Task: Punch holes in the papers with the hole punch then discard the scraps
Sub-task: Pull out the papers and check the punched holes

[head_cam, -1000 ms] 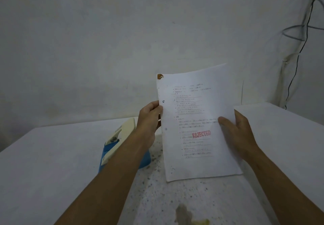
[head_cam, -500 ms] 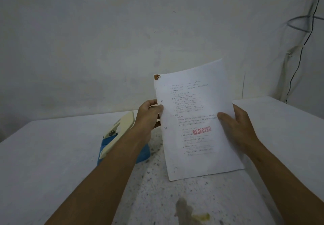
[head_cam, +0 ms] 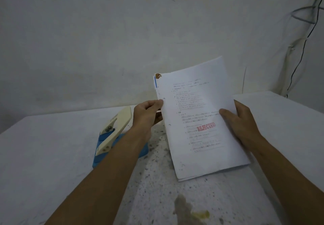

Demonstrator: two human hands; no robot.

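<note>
Both hands hold the papers up off the counter, tilted so the printed face with its red "REJECTED" stamp looks back at the person. The left hand pinches the stack's left edge between thumb and fingers, right beside the holes showing along that margin. The right hand clasps the opposite edge, thumb lying across the page and the other fingers hidden behind it. Held this way, the sheets can probably be squared and the punched edge checked. At the lower edge the sheets fan slightly, so they are not yet flush.

The hole punch, blue base with a cream lever, sits on the counter just left of the papers, partly hidden by the left forearm, its lever raised and nothing visibly in its slot. Small dark specks scatter over the counter between the punch and the papers; whether these are scraps cannot be told. A pale, yellowish smear lies below the papers, nearer the person.
</note>
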